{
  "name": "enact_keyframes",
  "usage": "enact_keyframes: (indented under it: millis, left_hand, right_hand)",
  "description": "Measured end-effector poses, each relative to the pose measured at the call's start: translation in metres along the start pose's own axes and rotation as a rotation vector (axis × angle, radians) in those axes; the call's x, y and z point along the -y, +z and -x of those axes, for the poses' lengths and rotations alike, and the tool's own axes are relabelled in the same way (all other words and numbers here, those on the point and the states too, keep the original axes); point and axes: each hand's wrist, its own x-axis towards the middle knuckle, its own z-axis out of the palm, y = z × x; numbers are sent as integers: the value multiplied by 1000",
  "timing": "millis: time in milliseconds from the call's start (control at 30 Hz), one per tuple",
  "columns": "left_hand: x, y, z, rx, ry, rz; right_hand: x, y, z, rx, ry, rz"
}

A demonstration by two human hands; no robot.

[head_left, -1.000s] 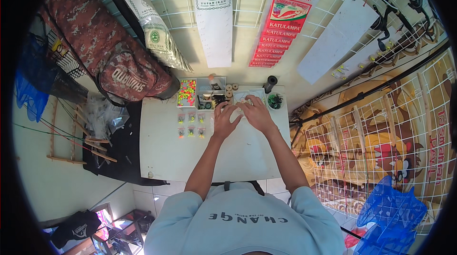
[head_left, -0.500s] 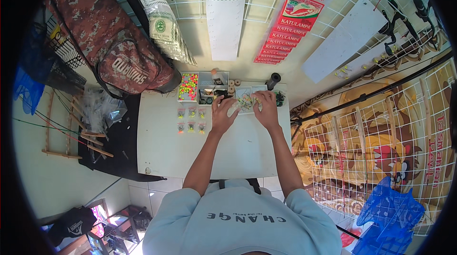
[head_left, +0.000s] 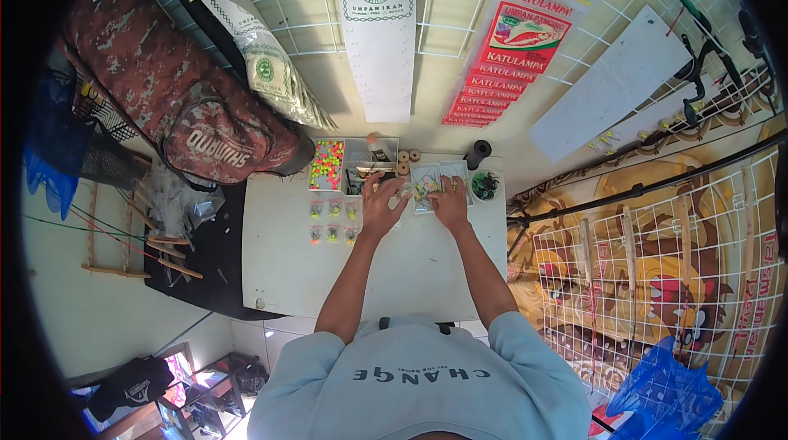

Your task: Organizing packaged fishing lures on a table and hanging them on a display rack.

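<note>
Over the middle of the white table (head_left: 369, 276), my left hand (head_left: 381, 208) hovers with its thumb and forefinger curled close together. Something pale and see-through shows at those fingertips, too small to make out. Just to its right, my right hand (head_left: 449, 208) reaches into a shallow white tray (head_left: 421, 209) of small yellowish and greenish pieces. Its fingertips are bent together, and what they pinch is hidden. Left of my hands, several small clear packets (head_left: 332, 233) with bright pieces inside lie in two rows.
Behind my left hand stands a divided box (head_left: 386, 143) with a bottle, beside a box of colourful beads (head_left: 327, 165). Brown spools (head_left: 414, 156), a black cylinder (head_left: 478, 153) and a dish of dark green pieces (head_left: 485, 186) sit nearby. A camouflage bag (head_left: 217, 132) overhangs the table's back left.
My right hand has shifted slightly left and nearer, its fingers now bent down into the tray. My left hand stays close to the same spot. The whole view has tilted a little upward.
</note>
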Motion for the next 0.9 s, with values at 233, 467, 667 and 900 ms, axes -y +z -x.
enact_keyframes:
  millis: [233, 467, 667, 900]
  left_hand:
    - [-3, -4, -8, 41, 5, -27]
    - [-4, -4, -10, 42, 39, -29]
    - [-3, -5, -7, 62, 33, -35]
    - [-8, -1, -1, 77, 27, 23]
  right_hand:
    - [-1, 22, -19, 23, -84, 115]
    - [-6, 27, -23, 42, -92, 119]
    - [6, 10, -20, -167, 103, -258]
    - [-10, 4, -25, -194, 277, -668]
